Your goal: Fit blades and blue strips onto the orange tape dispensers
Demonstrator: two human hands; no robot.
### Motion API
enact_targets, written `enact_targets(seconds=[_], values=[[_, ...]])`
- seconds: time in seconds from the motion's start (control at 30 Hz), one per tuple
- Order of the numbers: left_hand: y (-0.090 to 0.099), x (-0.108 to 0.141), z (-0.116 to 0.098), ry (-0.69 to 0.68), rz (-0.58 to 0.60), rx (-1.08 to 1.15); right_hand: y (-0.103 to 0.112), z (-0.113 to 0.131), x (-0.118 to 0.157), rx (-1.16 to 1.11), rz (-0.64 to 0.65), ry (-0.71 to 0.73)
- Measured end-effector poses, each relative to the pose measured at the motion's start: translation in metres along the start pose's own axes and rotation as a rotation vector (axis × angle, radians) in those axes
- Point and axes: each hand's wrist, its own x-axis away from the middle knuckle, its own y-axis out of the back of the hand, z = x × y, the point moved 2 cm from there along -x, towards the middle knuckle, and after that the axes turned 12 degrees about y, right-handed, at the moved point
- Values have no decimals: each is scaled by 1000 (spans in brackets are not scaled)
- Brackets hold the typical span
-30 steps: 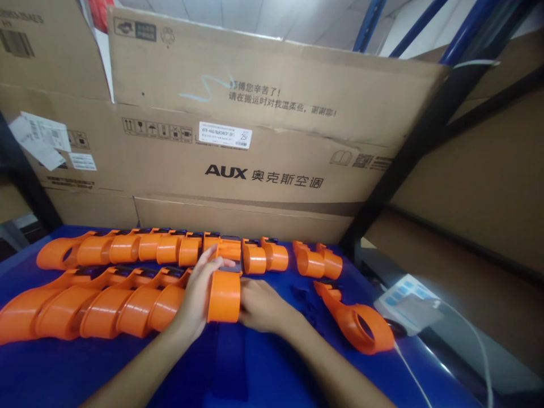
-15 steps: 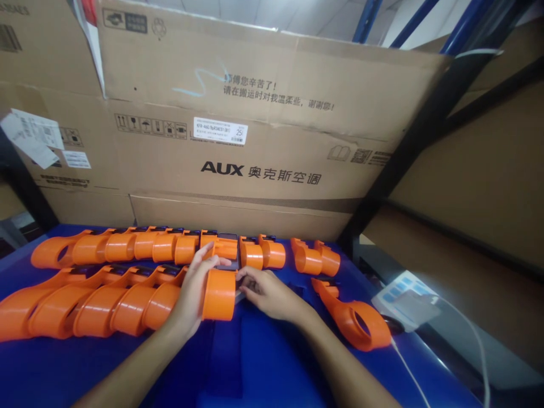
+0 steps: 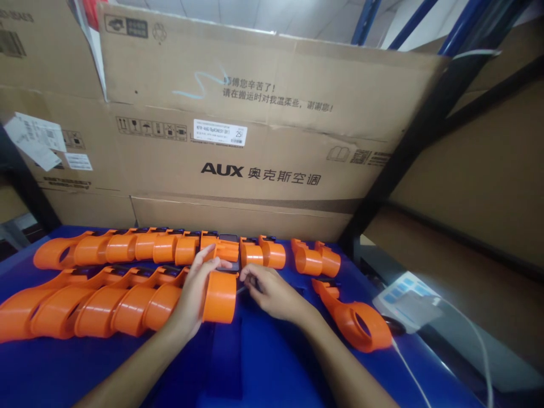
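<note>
My left hand [image 3: 194, 292] is closed round an orange plastic piece with a wide ring [image 3: 220, 299]. The piece stands tilted over the table, its ring turned to the right. Right beside that ring, my right hand [image 3: 270, 292] has thumb and fingers bent together in a pinch. A thin greyish thing [image 3: 242, 290] shows at these fingertips, too small to name. Behind the held piece, a dark-framed flat panel [image 3: 229, 238] shows in part. Two orange ringed pieces [image 3: 251, 256] stand just behind my right hand.
Matching orange pieces stand in a back row [image 3: 121, 248] and a front row [image 3: 96, 311] on the blue table [image 3: 272, 368]. One more [image 3: 365, 328] lies at right, near a white-and-blue box [image 3: 408, 300] and a white cable [image 3: 480, 340]. Cardboard boxes [image 3: 263, 204] wall off the back.
My right hand has shifted very slightly to the right, away from the orange ring. My left hand still holds the orange piece in nearly the same place.
</note>
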Motion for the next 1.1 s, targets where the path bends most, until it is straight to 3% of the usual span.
enact_targets(seconds=[0.3, 0.4, 0.5, 0.6, 0.8, 1.1], values=[[-4, 5, -3, 8, 5, 26, 1, 2, 0, 10, -46, 12], [-7, 7, -4, 17, -7, 28, 8, 2, -2, -29, -201, 30], [-7, 8, -4, 13, -1, -5, 13, -2, -3, -246, -505, -12], [-8, 8, -2, 48, 36, -24, 13, -8, -4, -423, -693, -60], [-5, 5, 7, 80, 49, -40, 13, -21, -3, -471, -848, -97], [-8, 8, 8, 126, 105, -27, 17, -24, -2, -454, -931, -103]])
